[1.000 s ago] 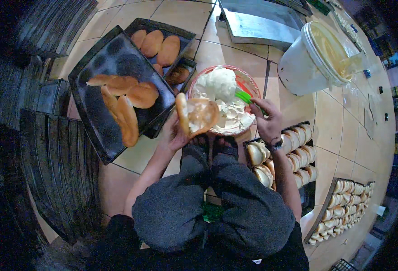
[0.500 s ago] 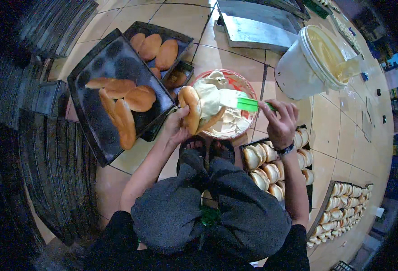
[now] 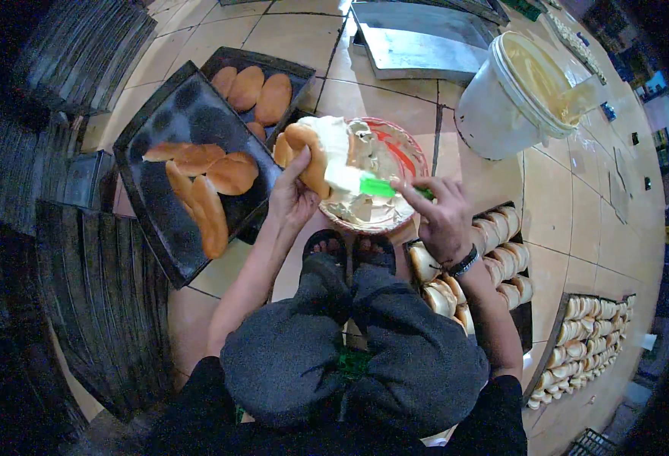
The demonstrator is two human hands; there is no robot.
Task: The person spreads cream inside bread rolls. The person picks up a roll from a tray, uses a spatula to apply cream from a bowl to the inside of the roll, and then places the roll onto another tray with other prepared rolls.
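Observation:
My left hand (image 3: 295, 199) is wrapped round a split bread roll (image 3: 315, 166), tilted over the left side of a red-rimmed bowl. Thick pale cream (image 3: 327, 131) covers the roll's inner face. Closed round its handle, my right hand (image 3: 444, 220) holds a spatula with a green grip (image 3: 377, 186). Cream coats the spatula's blade, which touches the roll's right side. More cream lies in the bowl (image 3: 423, 156), and smears show its red inner wall.
Left stands a dark tray (image 3: 152, 220) with several plain rolls, overlapping another tray (image 3: 304, 72) of rolls. A white bucket (image 3: 477, 121) of cream is at far right. Cream-filled rolls (image 3: 501, 266) fill a tray by my right forearm; another filled tray (image 3: 589, 342) lies farther right.
The spatula and my right hand have moved left, bringing the blade against the roll. My left hand has raised and turned the roll, so more of its crust shows.

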